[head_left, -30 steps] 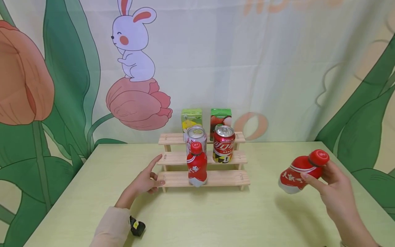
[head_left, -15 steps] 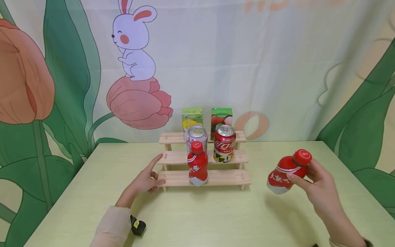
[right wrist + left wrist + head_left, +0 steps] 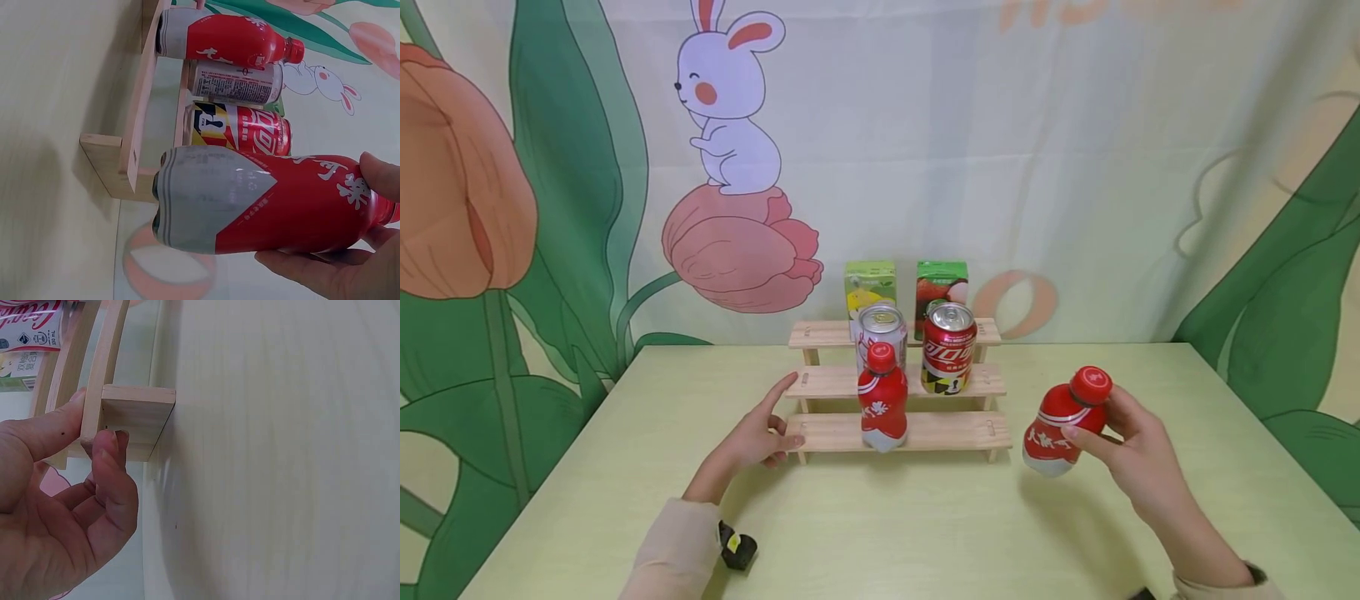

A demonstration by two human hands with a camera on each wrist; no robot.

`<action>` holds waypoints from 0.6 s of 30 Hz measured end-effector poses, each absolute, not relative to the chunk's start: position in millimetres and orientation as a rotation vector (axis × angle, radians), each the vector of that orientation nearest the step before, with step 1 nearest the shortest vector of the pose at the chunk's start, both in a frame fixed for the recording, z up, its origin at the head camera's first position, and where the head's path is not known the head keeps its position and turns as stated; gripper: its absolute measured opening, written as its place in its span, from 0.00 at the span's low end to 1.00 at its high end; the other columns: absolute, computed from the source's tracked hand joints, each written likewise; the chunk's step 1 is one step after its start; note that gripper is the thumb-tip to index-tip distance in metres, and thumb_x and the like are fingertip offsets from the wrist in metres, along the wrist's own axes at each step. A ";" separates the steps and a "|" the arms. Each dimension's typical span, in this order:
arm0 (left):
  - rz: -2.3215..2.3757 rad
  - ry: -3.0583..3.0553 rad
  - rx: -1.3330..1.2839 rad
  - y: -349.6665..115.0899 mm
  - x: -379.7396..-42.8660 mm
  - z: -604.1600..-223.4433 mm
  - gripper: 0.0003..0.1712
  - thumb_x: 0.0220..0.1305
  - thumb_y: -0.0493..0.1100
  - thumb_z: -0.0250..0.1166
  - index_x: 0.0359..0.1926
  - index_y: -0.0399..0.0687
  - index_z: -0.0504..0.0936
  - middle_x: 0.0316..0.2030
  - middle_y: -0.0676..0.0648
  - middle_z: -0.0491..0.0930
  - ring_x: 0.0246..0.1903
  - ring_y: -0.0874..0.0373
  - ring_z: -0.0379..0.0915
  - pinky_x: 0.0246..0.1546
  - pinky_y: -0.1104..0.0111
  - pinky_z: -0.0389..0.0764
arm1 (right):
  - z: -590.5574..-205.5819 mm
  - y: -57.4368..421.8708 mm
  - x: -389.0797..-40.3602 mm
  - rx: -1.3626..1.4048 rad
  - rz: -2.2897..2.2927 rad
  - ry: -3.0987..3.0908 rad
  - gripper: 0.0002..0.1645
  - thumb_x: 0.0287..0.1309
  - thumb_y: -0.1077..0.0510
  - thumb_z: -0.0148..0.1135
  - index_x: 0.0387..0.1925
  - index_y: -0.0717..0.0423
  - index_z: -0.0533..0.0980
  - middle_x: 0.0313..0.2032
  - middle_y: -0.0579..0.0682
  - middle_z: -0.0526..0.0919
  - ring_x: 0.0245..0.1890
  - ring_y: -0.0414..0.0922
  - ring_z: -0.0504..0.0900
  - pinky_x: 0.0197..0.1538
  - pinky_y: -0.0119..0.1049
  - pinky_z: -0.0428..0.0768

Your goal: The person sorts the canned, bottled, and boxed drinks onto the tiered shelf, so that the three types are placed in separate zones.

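A three-step wooden display rack (image 3: 951,431) stands at the middle of the table. My left hand (image 3: 751,439) holds the left end of its lowest step; in the left wrist view the thumb lies on the board (image 3: 103,369) and curled fingers are under it. My right hand (image 3: 1150,462) grips a red-capped drink bottle (image 3: 1056,431) by its upper part, tilted and off the table, right of the rack. In the right wrist view the held bottle's base (image 3: 187,200) points towards the rack. A matching bottle (image 3: 883,408) stands on the lowest step.
On the middle step stand a silver can (image 3: 882,320) and a red cola can (image 3: 949,354). Two juice cartons, one light green (image 3: 870,282) and one dark green (image 3: 942,287), stand on the top step. A printed curtain (image 3: 1075,167) hangs behind the table (image 3: 887,533).
My right hand has carried the bottle leftwards, closer to the rack, and the bottle leans less than before. The left hand has kept its place on the rack.
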State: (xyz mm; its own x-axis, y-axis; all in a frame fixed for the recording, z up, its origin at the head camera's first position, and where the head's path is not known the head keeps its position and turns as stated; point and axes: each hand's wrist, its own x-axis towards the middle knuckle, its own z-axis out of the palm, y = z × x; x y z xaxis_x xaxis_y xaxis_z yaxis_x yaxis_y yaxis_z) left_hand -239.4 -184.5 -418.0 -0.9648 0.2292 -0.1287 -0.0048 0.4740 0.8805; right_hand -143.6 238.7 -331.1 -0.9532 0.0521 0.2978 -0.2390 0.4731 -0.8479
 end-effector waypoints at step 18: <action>1.489 2.498 0.179 -183.5 -239.9 -418.2 0.53 0.53 0.32 0.66 0.69 0.71 0.45 0.24 0.42 0.68 0.17 0.53 0.69 0.17 0.65 0.73 | -331.6 206.7 -166.9 0.252 1.658 -2.462 0.30 0.54 0.65 0.61 0.59 0.62 0.64 0.51 0.62 0.72 0.49 0.54 0.70 0.42 0.39 0.75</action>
State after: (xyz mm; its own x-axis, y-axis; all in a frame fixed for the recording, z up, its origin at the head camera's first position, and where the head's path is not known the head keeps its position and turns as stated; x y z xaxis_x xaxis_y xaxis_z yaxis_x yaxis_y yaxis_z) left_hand -239.9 -183.5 -418.2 -0.9668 0.2191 -0.1319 -0.0117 0.4771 0.8788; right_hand -166.9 206.7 -331.6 -0.9726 -0.0490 0.2274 -0.2291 0.3706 -0.9001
